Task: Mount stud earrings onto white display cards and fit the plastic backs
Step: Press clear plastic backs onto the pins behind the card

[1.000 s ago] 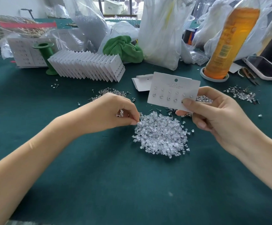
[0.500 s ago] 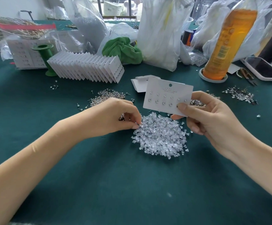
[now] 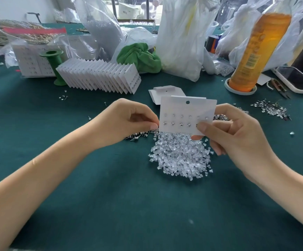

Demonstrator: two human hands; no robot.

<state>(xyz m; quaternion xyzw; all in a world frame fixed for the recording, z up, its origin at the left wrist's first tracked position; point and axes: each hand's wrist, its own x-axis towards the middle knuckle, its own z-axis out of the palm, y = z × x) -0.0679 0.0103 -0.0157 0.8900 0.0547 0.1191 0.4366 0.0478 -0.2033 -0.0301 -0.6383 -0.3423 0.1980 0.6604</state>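
A: What lies at the far left?

B: A glossy green plastic spool (image 3: 52, 67) stands on the dark green felt-like tabletop (image 3: 110, 205). Just right of it leans a fanned row of stiff white cards (image 3: 100, 77), already studded.

A: And the left hand?

B: The left hand (image 3: 127, 122) hovers low, knuckles up, fingers curled, thumb and forefinger pressed together at the left edge of the display card (image 3: 187, 116). Whether they pinch a back or only the card edge, I cannot tell. Thin metal stud earrings (image 3: 138, 135) lie scattered under it.

A: The card itself?

B: Flat, matte white, rectangular, with a round hang hole on top and two rows of small sparkling studs. It is held upright above a heap of clear, tiny bell-shaped plastic backs (image 3: 180, 156).

A: And the right hand?

B: The right hand (image 3: 237, 134) pinches the card's lower right corner, thumb on the front, fingers curled behind.

A: Further right?

B: A tall translucent orange bottle (image 3: 261, 51), far, and a smooth dark phone (image 3: 295, 78).
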